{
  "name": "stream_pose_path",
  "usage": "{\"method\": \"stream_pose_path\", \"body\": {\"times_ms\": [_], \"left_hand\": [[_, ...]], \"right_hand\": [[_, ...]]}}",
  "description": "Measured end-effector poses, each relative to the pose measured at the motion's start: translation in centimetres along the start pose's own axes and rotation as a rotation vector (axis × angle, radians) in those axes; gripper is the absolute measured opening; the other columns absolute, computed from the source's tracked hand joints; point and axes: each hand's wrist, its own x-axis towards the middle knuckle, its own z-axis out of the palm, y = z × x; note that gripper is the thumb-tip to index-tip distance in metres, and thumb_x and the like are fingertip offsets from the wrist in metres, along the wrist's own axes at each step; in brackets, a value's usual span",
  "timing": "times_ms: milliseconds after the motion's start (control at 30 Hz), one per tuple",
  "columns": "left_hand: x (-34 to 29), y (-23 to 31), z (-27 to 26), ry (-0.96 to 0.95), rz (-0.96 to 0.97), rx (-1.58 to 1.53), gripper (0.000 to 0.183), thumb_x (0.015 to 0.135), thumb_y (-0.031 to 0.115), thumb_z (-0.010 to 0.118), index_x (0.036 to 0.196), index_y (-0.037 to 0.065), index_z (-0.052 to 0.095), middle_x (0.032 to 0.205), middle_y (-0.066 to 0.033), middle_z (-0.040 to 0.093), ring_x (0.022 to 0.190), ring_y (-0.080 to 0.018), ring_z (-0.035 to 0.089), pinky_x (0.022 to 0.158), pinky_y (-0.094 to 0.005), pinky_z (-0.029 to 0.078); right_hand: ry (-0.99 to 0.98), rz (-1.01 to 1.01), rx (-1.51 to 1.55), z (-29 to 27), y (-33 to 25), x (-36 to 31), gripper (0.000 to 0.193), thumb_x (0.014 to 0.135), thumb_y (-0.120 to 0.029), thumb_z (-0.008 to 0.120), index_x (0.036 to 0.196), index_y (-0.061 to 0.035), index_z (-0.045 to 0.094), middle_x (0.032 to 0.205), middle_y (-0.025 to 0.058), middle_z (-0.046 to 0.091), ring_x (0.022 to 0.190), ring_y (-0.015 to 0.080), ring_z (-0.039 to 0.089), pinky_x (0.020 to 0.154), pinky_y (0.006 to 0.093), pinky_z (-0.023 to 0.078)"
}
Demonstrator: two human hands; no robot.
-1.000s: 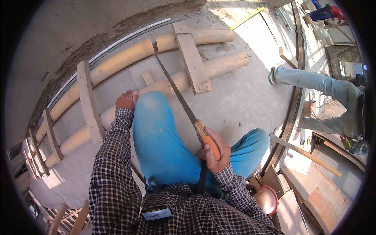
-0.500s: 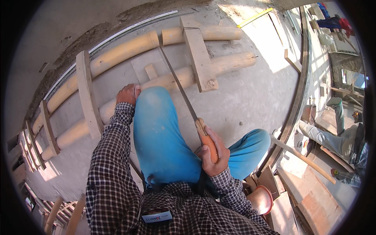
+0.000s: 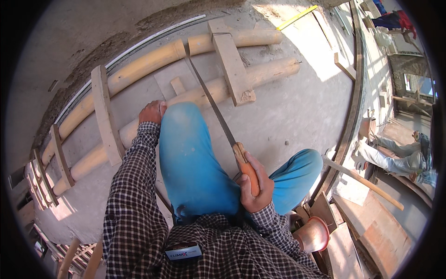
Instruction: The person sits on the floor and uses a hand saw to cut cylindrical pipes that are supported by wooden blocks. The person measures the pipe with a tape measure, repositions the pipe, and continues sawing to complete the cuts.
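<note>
My right hand (image 3: pixel 256 186) is wrapped round the orange and wooden handle of a handsaw (image 3: pixel 211 101). Its long thin blade slants away from me over the near wooden pole (image 3: pixel 204 95). The blade's far end is at a narrow gap in the far wooden pole (image 3: pixel 153 56), between its long part and a short end piece (image 3: pixel 200 44). My left hand (image 3: pixel 152 112) grips the near pole, just left of my raised knee; its fingertips are partly hidden. Flat wooden crosspieces (image 3: pixel 106 109) lie over both poles like ladder rungs; one crosspiece (image 3: pixel 231 65) lies right of the blade.
A small wood block (image 3: pixel 177 85) lies between the poles. A yellow strip (image 3: pixel 297 18) rests at the far right. On the right are a long dark beam (image 3: pixel 355 93), a wooden-handled tool (image 3: pixel 367 182), an orange-brown bucket (image 3: pixel 313 234) and boards (image 3: pixel 371 223). Another person (image 3: pixel 395 158) is beyond.
The saw and my right hand have shifted only slightly, with the blade still at the gap. My left hand stays on the near pole. At the right, the other person has changed posture.
</note>
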Motion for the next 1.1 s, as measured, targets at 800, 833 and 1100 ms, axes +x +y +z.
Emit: {"method": "stream_pose_path", "body": {"times_ms": [800,833,1100], "left_hand": [[1.0,-0.5,0.2,-0.055,-0.033,0.007,0.051,0.103,0.045,0.034,0.113,0.009,0.068,0.112,-0.0167,0.069,0.103,-0.0337,0.066,0.090,-0.0466,0.053],[1.0,-0.1,0.0,-0.071,-0.033,0.011,0.051,0.103,0.045,0.034,0.113,0.009,0.068,0.112,-0.0168,0.069,0.103,-0.0338,0.066,0.090,-0.0465,0.053],[0.3,0.2,-0.8,-0.088,-0.036,0.014,0.051,0.104,0.045,0.034,0.111,0.007,0.068,0.110,-0.0178,0.069,0.101,-0.0347,0.067,0.089,-0.0459,0.054]], "right_hand": [[-0.070,-0.002,-0.043,-1.0,-1.0,-0.5,0.045,0.097,-0.013,0.054,0.139,0.0034,0.049,0.122,0.0272,0.065,0.094,0.0290,0.072,0.084,0.0354,0.056],[-0.071,0.011,-0.051,-0.8,-1.2,-0.5,0.046,0.097,-0.013,0.054,0.139,0.0033,0.048,0.122,0.0272,0.065,0.094,0.0296,0.072,0.084,0.0358,0.056],[-0.111,0.028,-0.089,3.5,-1.0,4.0,0.050,0.095,-0.010,0.056,0.142,0.0023,0.045,0.123,0.0255,0.065,0.089,0.0333,0.073,0.079,0.0378,0.058]]}}
